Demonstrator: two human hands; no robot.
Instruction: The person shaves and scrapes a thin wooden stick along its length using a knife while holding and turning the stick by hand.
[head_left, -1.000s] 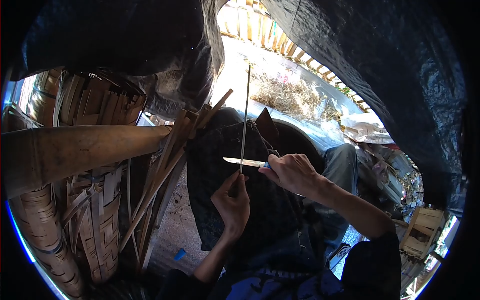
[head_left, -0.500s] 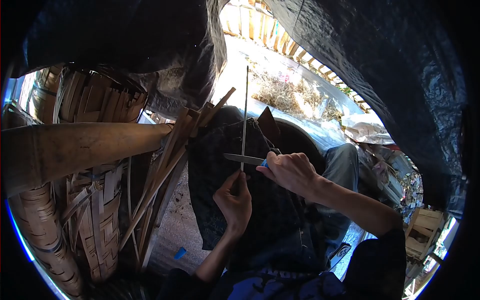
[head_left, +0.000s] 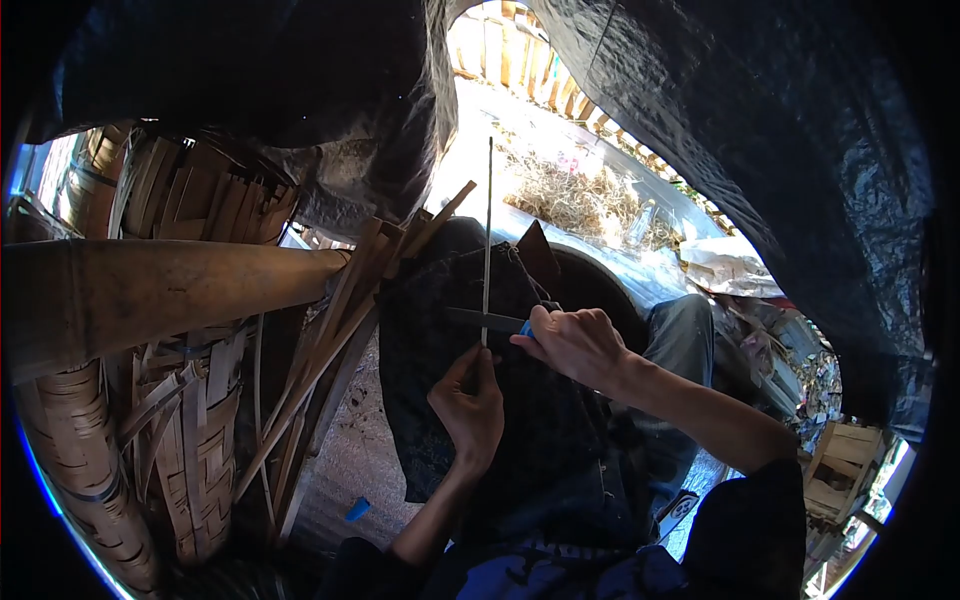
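Observation:
My left hand (head_left: 468, 405) pinches the lower end of a thin strip (head_left: 488, 240), which looks like split bamboo and stands nearly straight up in view. Wrapped round the blue handle (head_left: 527, 329) of a knife is my right hand (head_left: 580, 345). The knife blade (head_left: 478, 318) points left and crosses the strip just above my left fingertips; whether its edge cuts in I cannot tell. Both hands are over a dark cloth (head_left: 430, 400) covering my lap. A brown pointed flap (head_left: 538, 255) sticks up beyond the knife.
A thick bamboo pole (head_left: 180, 290) reaches in from the left. Split wooden strips (head_left: 340, 330) lean beside my lap, next to woven baskets (head_left: 205, 440). Dark plastic sheeting (head_left: 760, 130) hangs overhead and right. A wooden crate (head_left: 840, 468) stands at the right; a blue scrap (head_left: 358, 508) lies on the ground.
Very little differs. The view has shifted slightly, and the blade looks darker, as if turned a little. Both hands keep their hold at about the same place on the strip and knife.

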